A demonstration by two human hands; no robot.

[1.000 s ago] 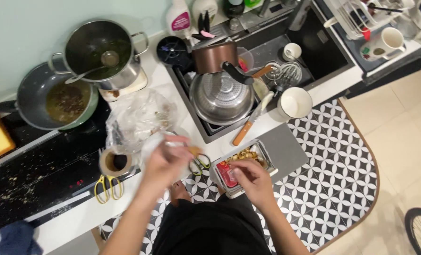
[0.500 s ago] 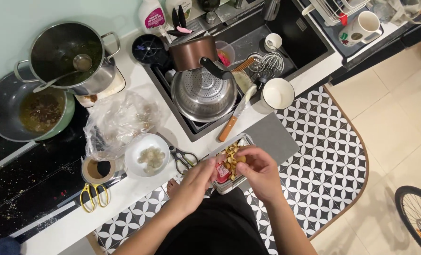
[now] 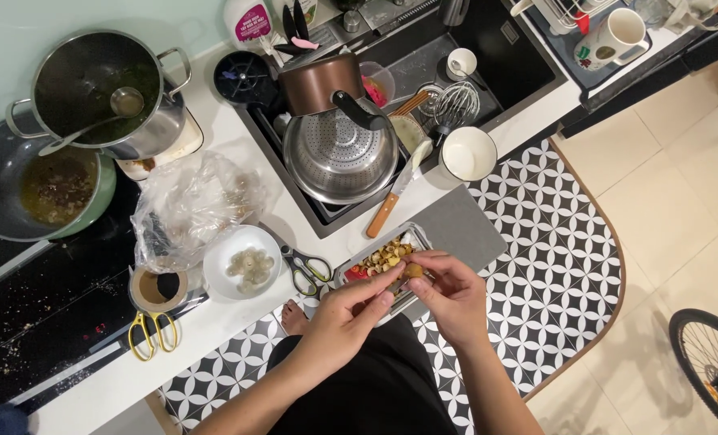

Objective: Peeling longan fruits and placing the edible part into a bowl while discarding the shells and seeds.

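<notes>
My left hand (image 3: 349, 312) and my right hand (image 3: 449, 292) meet over the near end of a small metal tray (image 3: 418, 238) on the counter edge. Both pinch one small round brown fruit (image 3: 412, 272) between their fingertips. The tray holds a heap of tan shells (image 3: 381, 258) and something red at its left end. To the left stands a white bowl (image 3: 222, 278) with several pale peeled fruits. Black-handled scissors (image 3: 307, 271) lie between the bowl and the tray.
A clear plastic bag (image 3: 183, 211), a tape roll (image 3: 157, 288) and yellow scissors (image 3: 151, 335) lie at the left. The sink holds a metal colander (image 3: 340, 158) and a copper pot. A wooden-handled knife (image 3: 391, 203), a white cup (image 3: 468, 153), a steel pot (image 3: 101, 84) and a pan (image 3: 43, 189) stand around.
My left hand has come from the white bowl over to the tray. Both hands now hold one brown fruit together above it.
</notes>
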